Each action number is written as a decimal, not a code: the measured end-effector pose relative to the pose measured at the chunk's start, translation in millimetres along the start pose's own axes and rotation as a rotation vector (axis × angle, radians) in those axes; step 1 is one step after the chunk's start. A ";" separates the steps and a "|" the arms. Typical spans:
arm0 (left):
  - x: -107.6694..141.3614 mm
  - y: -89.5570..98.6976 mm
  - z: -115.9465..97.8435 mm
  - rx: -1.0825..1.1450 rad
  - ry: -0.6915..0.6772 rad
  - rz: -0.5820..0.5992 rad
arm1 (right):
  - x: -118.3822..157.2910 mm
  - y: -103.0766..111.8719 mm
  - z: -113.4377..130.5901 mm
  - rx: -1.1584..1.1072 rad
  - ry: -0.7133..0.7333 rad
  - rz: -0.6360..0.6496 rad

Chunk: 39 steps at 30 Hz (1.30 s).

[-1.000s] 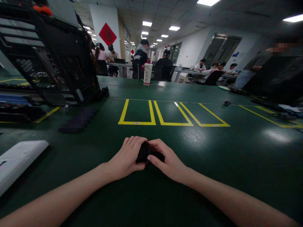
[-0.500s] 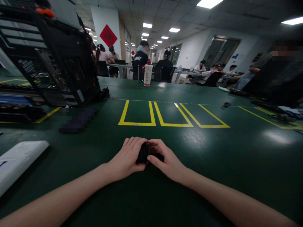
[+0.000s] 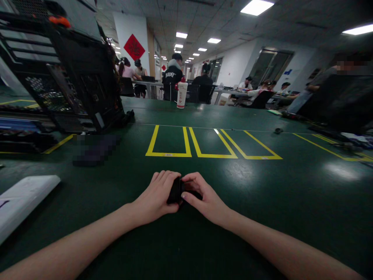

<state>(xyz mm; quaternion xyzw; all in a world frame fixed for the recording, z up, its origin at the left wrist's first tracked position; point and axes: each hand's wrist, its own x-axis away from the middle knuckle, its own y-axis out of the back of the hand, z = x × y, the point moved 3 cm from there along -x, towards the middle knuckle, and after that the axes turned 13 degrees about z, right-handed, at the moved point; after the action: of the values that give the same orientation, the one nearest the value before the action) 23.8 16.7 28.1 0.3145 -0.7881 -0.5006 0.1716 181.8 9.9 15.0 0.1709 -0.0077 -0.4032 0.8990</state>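
Two hands meet at six o'clock on the green counter (image 3: 179, 249), around a small black object (image 3: 175, 189). My left hand (image 3: 155, 198) has its grip clamped over it; my right hand (image 3: 208, 200) reaches its three-o'clock edge, thumb and fingers parted, and I cannot tell whether that grip bears on it. I judge a steady left palm and light right fingertips best, with the object low against the counter, since both hands hide much of it. At ten o'clock an open-sided computer case (image 3: 97, 87) shows parts inside. At twelve, a white bottle (image 3: 181, 96) stands upright under a red top, its contents hidden from me
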 end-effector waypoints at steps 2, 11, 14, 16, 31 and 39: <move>-0.2 -0.1 0.1 0.003 -0.002 -0.004 | -0.2 0.3 -1.2 0.013 -0.022 0.006; -0.1 -1.3 1.1 -0.002 -0.008 -0.009 | 1.3 1.7 0.5 -0.060 0.047 0.037; -0.3 -0.6 0.8 -0.003 -0.010 -0.020 | 0.0 1.1 0.9 -0.097 0.007 0.027; -0.3 -0.6 1.1 0.002 -0.009 -0.022 | -0.4 1.2 0.7 -0.090 -0.030 0.021; -0.1 -1.9 1.8 0.000 -0.010 -0.015 | -0.4 1.0 -1.9 -0.058 -0.022 0.014; 0.1 -1.9 3.0 0.014 -0.001 -0.014 | 2.8 1.5 -1.4 0.031 0.047 0.032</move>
<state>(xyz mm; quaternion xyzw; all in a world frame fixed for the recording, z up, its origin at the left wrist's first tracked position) 22.6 18.2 25.0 0.3210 -0.7893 -0.4965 0.1655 185.0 9.2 13.9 0.1942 0.0044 -0.3843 0.9025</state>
